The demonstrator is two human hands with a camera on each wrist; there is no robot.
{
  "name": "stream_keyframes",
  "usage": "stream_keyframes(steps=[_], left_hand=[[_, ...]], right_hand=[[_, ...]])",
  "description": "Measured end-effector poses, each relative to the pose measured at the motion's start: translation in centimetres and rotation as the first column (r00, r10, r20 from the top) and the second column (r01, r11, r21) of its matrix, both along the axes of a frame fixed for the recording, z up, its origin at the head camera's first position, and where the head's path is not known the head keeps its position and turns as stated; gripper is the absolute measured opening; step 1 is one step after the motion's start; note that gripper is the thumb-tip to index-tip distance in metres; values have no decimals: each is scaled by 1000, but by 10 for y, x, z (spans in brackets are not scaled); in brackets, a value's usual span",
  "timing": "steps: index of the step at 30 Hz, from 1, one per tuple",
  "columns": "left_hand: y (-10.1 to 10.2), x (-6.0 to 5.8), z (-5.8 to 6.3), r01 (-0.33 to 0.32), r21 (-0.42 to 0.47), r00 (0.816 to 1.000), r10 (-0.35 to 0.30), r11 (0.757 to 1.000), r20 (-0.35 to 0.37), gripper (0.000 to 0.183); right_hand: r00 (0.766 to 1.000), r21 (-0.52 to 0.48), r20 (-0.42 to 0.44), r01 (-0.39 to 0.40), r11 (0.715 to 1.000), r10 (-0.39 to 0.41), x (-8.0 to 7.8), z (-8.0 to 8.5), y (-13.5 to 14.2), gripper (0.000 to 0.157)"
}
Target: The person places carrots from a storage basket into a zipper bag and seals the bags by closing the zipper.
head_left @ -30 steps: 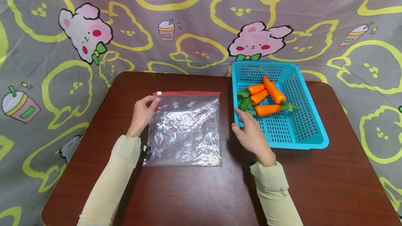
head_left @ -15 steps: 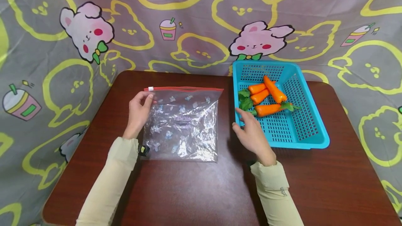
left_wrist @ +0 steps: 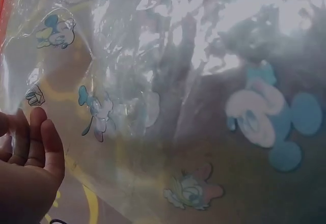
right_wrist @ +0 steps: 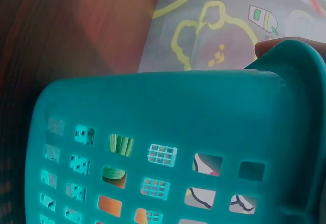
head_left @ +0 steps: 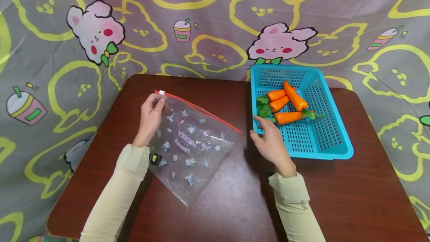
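Note:
A clear zip bag point(head_left: 188, 145) with cartoon prints and a red slider top hangs tilted, its lower corner toward the front of the table. My left hand point(head_left: 150, 118) pinches its upper left corner, beside the white slider point(head_left: 162, 93). In the left wrist view the printed plastic point(left_wrist: 153, 107) fills most of the picture, and the left fingers point(left_wrist: 51, 142) are bent at its edge. My right hand point(head_left: 270, 143) rests at the near left rim of a blue basket point(head_left: 336, 122), fingers mostly straight. One fingertip point(right_wrist: 285, 45) shows behind the rim; other right fingers are hidden.
Several orange carrots point(head_left: 289, 117) with green leaves lie in the basket's left part. The brown table point(head_left: 215, 219) has rounded corners and ends at a patterned cloth point(head_left: 215, 21) behind and to the left.
The zip bag has gone from lying nearly square to hanging slanted, its right end lower, as my left hand moved slightly left and back. My right hand stays at the basket.

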State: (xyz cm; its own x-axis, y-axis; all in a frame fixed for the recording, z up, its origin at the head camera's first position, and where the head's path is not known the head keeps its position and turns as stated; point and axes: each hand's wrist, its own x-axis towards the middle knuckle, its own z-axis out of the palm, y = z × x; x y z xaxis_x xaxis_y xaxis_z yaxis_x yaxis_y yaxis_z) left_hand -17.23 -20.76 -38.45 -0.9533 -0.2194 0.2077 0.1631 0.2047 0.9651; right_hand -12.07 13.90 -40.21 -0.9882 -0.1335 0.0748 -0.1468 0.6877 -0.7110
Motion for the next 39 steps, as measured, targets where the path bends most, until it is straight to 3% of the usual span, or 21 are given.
stream_keyframes(steps=[7,15,19,24,27,31,39], left_hand=[[9,-8,-2,81,-36,995,-83,996,-57,17],[27,-10,7,151,-115,987,-156,982,-29,15],[37,-10,9,196,-178,980,-198,964,9,15],[50,-11,11,246,-234,968,-248,941,22,15],[58,-10,12,267,-271,962,-271,925,21,15],[67,-10,13,290,-311,954,-300,905,17,14],[79,-11,14,319,-331,941,-339,888,-4,13]], right_hand=[[999,-51,-10,37,998,-37,1,0,1,44],[996,-91,-70,51,995,-57,1,3,-2,37],[988,-105,-136,62,993,-76,4,6,-5,34],[959,-151,-263,67,986,-106,6,15,-12,23],[961,-177,-267,24,984,-72,9,26,-19,20],[982,-167,-186,-72,983,40,15,37,-29,21],[979,-93,-87,-194,977,186,18,39,-40,21]])
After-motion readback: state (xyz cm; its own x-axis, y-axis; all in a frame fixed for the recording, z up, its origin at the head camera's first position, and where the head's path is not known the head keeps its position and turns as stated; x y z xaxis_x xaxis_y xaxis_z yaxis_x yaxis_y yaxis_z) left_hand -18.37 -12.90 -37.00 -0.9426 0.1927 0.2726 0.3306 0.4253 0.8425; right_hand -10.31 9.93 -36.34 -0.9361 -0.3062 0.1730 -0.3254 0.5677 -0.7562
